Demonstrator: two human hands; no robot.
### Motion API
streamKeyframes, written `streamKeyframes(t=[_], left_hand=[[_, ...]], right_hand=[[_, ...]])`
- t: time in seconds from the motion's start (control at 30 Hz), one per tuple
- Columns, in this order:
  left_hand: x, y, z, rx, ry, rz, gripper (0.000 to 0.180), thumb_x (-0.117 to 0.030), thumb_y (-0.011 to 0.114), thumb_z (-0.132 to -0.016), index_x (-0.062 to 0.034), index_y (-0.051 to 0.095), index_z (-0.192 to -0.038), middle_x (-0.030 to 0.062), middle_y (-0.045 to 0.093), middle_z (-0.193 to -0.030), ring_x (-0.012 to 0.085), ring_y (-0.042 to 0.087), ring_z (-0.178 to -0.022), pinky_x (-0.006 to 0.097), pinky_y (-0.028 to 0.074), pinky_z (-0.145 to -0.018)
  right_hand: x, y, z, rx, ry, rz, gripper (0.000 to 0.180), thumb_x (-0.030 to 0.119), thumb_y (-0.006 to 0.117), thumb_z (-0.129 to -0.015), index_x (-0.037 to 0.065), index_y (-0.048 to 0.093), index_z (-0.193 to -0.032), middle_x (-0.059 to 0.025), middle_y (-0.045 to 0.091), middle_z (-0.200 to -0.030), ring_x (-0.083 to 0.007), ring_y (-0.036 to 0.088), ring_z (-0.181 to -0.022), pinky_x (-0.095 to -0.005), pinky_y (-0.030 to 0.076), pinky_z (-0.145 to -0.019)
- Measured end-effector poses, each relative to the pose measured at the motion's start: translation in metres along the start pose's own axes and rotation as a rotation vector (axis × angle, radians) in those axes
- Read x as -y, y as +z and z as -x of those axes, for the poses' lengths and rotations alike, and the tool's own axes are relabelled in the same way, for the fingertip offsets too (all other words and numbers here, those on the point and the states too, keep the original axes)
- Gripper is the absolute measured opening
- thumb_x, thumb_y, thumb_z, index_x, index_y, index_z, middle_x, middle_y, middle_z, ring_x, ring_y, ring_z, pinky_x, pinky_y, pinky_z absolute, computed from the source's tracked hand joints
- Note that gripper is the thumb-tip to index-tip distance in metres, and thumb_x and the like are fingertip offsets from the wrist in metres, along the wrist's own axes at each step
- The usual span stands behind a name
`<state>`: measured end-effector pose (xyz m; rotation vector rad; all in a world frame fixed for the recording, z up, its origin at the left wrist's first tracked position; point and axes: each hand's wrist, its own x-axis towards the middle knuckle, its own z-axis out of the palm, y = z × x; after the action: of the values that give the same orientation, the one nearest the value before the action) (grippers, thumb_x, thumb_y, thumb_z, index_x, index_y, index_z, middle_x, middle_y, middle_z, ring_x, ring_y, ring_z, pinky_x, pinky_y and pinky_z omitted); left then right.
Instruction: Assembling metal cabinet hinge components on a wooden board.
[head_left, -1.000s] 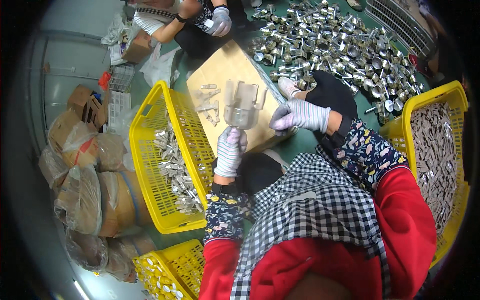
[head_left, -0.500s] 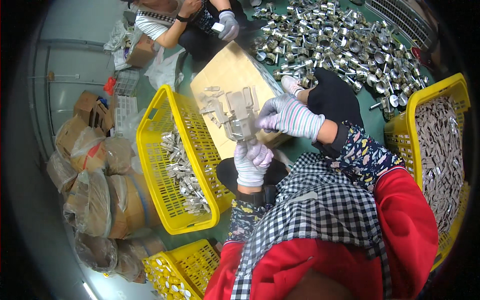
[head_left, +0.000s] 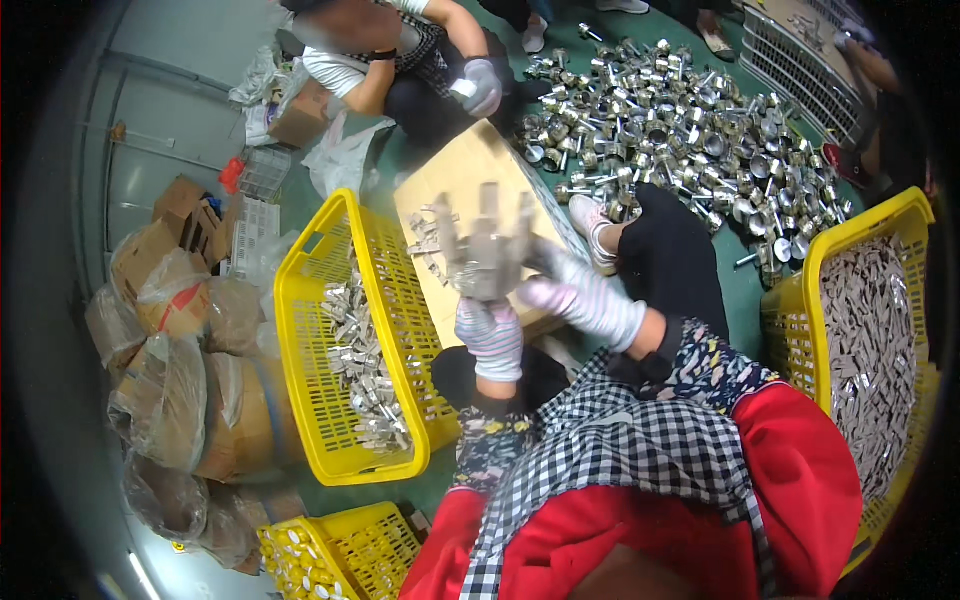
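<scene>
Three yellow baskets on the green floor: one [head_left: 340, 340] left of the person holding grey metal pieces, one [head_left: 860, 330] at right full of flat grey strips, one [head_left: 340, 555] at the near-left edge; a big heap of shiny metal fittings [head_left: 690, 130] lies at the far side. Both gloved hands, left hand [head_left: 490, 335] and right hand [head_left: 580, 295], are closed on one blurred grey metal bracket cluster [head_left: 485, 250], pronged, raised over a cardboard sheet [head_left: 470, 180].
</scene>
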<state>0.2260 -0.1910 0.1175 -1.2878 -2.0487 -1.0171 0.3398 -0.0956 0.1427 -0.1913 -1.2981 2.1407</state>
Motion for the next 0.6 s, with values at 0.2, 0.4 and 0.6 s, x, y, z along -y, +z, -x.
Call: streamKeyframes(t=[0.2, 0.4, 0.6], left_hand=[[-0.031, -0.015, 0.002, 0.33, -0.544, 0.985, 0.019, -0.026, 0.05, -0.084, -0.0072, 0.052, -0.085, 0.0004, 0.046, -0.055, 0.0148, 0.047, -0.048, 0.03, 0.042, -0.052], [-0.041, -0.008, 0.022, 1.043, -0.934, 2.324, 0.034, -0.041, 0.048, -0.078, -0.0067, 0.046, -0.076, -0.0036, 0.03, -0.045, 0.0136, 0.031, -0.035, 0.029, 0.029, -0.036], [-0.033, -0.025, -0.01, 0.569, -0.488, 1.558, 0.062, -0.043, 0.043, -0.082, -0.0014, 0.028, -0.125, 0.0103, 0.037, -0.123, 0.0181, 0.036, -0.112, 0.029, 0.031, -0.091]], right_hand=[[0.014, 0.003, -0.011, 0.089, 0.101, -0.179, 0.058, 0.025, 0.065, -0.071, 0.001, 0.042, -0.118, -0.0081, 0.053, -0.105, -0.0159, 0.051, -0.096, -0.0285, 0.041, -0.084], [-0.023, -0.036, -0.014, 0.598, 0.254, -0.753, 0.085, 0.028, 0.076, -0.057, 0.004, 0.032, -0.126, -0.0165, 0.043, -0.12, -0.0257, 0.046, -0.108, -0.0406, 0.037, -0.093], [0.036, 0.003, -0.007, 0.064, -0.282, 0.564, 0.056, 0.033, 0.072, -0.061, 0.007, 0.051, -0.107, -0.0047, 0.053, -0.108, -0.019, 0.049, -0.101, -0.0316, 0.039, -0.088]])
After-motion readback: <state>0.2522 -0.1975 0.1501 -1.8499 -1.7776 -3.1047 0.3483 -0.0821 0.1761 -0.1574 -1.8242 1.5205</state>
